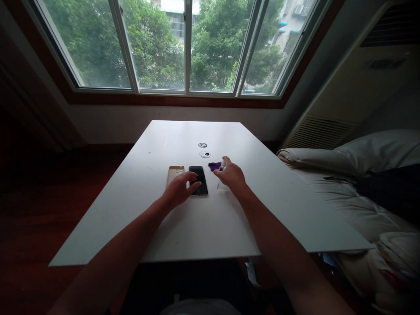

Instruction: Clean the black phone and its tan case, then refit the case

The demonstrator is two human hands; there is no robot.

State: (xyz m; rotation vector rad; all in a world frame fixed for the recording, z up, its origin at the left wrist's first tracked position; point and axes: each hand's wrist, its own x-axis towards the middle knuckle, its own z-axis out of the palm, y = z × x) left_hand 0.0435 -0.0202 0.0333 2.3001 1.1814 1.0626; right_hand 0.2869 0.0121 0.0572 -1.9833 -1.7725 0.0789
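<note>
A dark-screened smartphone (204, 183) lies face up on the white table (183, 232). Over its left part is my left hand (177, 189), thumb and fingers apart, with nothing held; whether it touches the screen I cannot tell. Beneath and behind that hand sits a gold phone case (176, 169), partly hidden. My right hand (232, 176) is wrapped round a small clear spray bottle (222, 186), which stands upright to the right of the phone. Just behind the bottle is a crumpled purple cloth (214, 166).
Two small round flat pieces (202, 145) (204, 155) lie farther back on the table. A window (187, 48) is beyond it. To the right is a bed or couch with pale bedding (315, 183) and a dark cloth (390, 188).
</note>
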